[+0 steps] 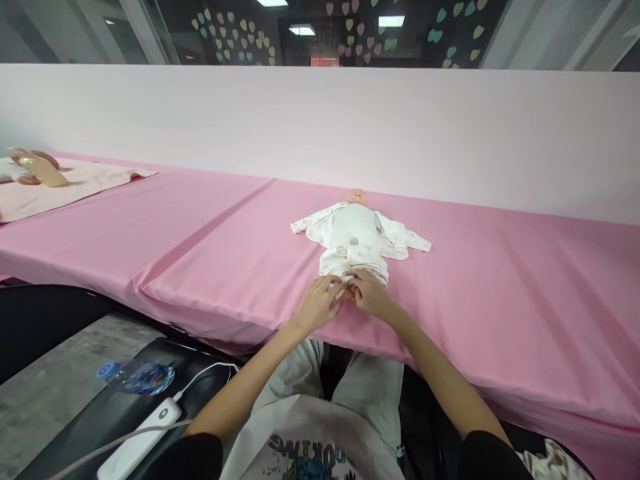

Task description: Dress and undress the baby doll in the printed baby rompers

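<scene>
In the head view, a doll (357, 196) lies on its back on the pink-covered table (225, 247), its head toward the white wall (450, 133) and its feet at the near edge, in front of the person. A shirt (330, 219) is spread beneath and beside its trunk, sleeves out to both sides. The pants (361, 257) are gathered in folds around its lower body, touching both hands. The left hand (323, 300) is nearly closed, fingers and thumb drawn together on the near edge of the pants. The right hand (370, 292) is closed about as far on the same edge, just beside it, with a bit of foot (349, 293) showing between them.

For working the cloth at the feet, it would seem best to keep both pinches low on the hem, gather the leg into a short ring, and ease it over the heel one foot at a time, so that no toes catch. Even, gentle pulls should keep the doll from sliding and the shirt from creasing under it.

The bent fingers hide most of the feet and the hem, so how much cloth each fingertip has, and whether both feet are through, cannot be told. Whether the sleeves hold arms is unclear. At the left edge, another doll (43, 170) is cut off.
</scene>
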`<state>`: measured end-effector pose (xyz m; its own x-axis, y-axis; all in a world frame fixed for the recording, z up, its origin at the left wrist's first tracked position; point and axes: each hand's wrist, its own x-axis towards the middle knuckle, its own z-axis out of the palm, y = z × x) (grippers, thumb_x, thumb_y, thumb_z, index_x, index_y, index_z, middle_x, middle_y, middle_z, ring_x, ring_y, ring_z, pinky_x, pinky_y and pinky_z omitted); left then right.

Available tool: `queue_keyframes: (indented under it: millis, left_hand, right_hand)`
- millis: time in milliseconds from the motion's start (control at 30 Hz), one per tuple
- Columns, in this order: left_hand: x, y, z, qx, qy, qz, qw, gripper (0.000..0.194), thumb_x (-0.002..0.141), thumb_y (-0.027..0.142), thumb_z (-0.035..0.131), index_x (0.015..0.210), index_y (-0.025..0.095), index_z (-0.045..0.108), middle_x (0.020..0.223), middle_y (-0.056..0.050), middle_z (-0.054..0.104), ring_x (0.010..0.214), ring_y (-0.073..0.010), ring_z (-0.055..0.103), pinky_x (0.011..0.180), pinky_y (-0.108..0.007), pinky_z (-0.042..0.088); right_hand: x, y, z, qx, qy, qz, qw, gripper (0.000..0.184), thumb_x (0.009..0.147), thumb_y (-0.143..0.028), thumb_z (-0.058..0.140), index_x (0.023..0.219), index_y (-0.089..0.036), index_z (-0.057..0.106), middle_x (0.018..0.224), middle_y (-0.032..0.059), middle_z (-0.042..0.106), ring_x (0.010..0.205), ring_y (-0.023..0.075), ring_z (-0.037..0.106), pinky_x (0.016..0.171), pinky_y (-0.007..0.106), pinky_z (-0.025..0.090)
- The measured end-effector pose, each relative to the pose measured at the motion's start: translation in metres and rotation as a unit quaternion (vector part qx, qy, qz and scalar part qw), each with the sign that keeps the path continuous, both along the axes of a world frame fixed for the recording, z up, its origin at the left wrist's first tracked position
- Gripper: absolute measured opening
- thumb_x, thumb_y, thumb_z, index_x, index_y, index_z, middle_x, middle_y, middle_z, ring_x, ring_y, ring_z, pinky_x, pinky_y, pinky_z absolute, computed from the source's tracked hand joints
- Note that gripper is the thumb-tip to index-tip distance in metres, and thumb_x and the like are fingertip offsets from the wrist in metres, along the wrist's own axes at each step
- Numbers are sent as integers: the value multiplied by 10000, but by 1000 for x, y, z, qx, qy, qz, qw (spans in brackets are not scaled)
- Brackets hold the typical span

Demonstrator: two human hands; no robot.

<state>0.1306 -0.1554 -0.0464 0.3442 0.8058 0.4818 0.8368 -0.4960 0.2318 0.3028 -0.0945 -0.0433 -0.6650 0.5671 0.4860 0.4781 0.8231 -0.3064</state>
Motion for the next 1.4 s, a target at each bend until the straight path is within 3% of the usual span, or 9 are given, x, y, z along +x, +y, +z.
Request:
queue_keyframes:
  millis: [133,300,567,700,800,900,1133,1233,1400]
  left_hand:
    - [1,2,2,6,25,-15,1000,343,833,213,507,1176,223,510,1122,-90,495,989,-229,470,843,-385,448]
    - [-1,12,7,18,39,-108,993,224,884,175,423,1048,218,569,1105,-77,511,1004,-203,463,844,-337,455]
    - [-28,38,1,33,48,-121,991,449,794,4,386,1154,224,539,1047,-90,499,944,-191,484,769,-307,471]
    - [-26,31,7,-49,-27,-143,988,497,734,17,492,1177,237,531,1103,-80,465,1007,-188,463,866,-324,458]
    - [-24,26,9,-78,-70,-134,985,459,737,182,637,1177,264,537,1163,-75,443,1078,-206,446,917,-341,447]
    - [-26,31,7,-42,-56,-120,990,378,772,302,636,1143,276,569,1137,-77,480,1049,-211,474,871,-343,469]
    - [-43,57,6,110,49,-159,980,306,871,182,471,1136,299,570,1062,-63,584,1004,-188,535,840,-331,455]
    - [-47,69,11,68,25,-146,987,265,847,178,479,1080,254,581,1032,-66,593,957,-185,550,818,-326,460]
    - [-62,90,31,-136,-56,-147,978,172,726,105,466,828,192,574,868,-18,602,813,-149,560,702,-255,469]
  right_hand:
    - [4,-2,1,0,-26,12,1000,266,673,1,440,859,-133,575,1110,129,548,1039,232,496,900,394,425]
    - [7,-5,1,-2,-58,7,998,322,703,-27,471,1011,-96,535,1199,171,501,1113,251,452,965,426,383]
    - [-3,-16,-4,21,-55,-69,996,302,725,-239,640,996,-117,582,1162,166,544,1077,289,495,945,448,410]
    - [-6,-17,-8,47,-60,-82,994,124,765,-198,621,874,-139,619,1135,145,570,1047,273,517,927,436,433]
    - [-5,-16,-8,50,-64,-77,994,104,767,-191,625,864,-154,621,1123,124,576,1027,265,522,907,437,444]
    - [-4,-16,-1,31,-69,-73,994,102,777,-197,623,871,-160,615,1075,108,589,990,245,530,882,413,454]
    - [0,-21,24,-26,-85,-87,992,100,822,-274,592,855,-181,599,992,70,593,905,203,554,777,353,471]
    - [0,-23,22,-19,-87,-96,991,136,818,-298,597,891,-182,598,997,75,596,915,210,553,778,361,470]
    - [-3,-27,7,0,-65,-98,993,127,796,-237,609,899,-165,594,1078,96,588,970,220,542,855,379,455]
